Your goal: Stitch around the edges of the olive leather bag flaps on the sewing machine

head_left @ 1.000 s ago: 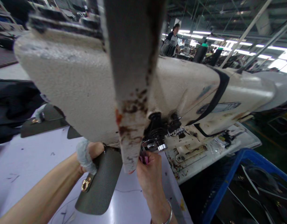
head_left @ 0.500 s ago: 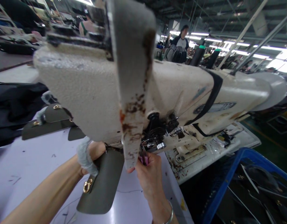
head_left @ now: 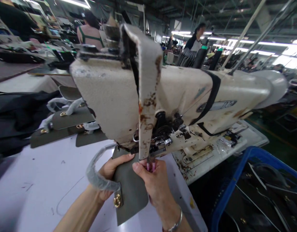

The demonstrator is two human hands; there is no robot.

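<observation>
Under the head of a cream sewing machine lies a dark olive bag panel with a gold ring fitting and a plastic-wrapped handle. My left hand grips the panel's left side, thumb on top and fingers beneath, its wrist behind the handle. In my right hand are small pink-handled scissors, their blades pointing up beside the machine's presser area. The right thumb rests at the panel's right edge. The machine's rust-spotted front bracket partly hides the needle area.
More olive panels with wrapped handles lie on the left, next to black fabric. A blue crate of dark pieces stands at the lower right. Two people are in the background, one seen from behind.
The view has shifted, showing the machine lower and farther right. My left hand has come out from behind the machine head, its thumb now on the panel. The panel sits closer to my right hand.
</observation>
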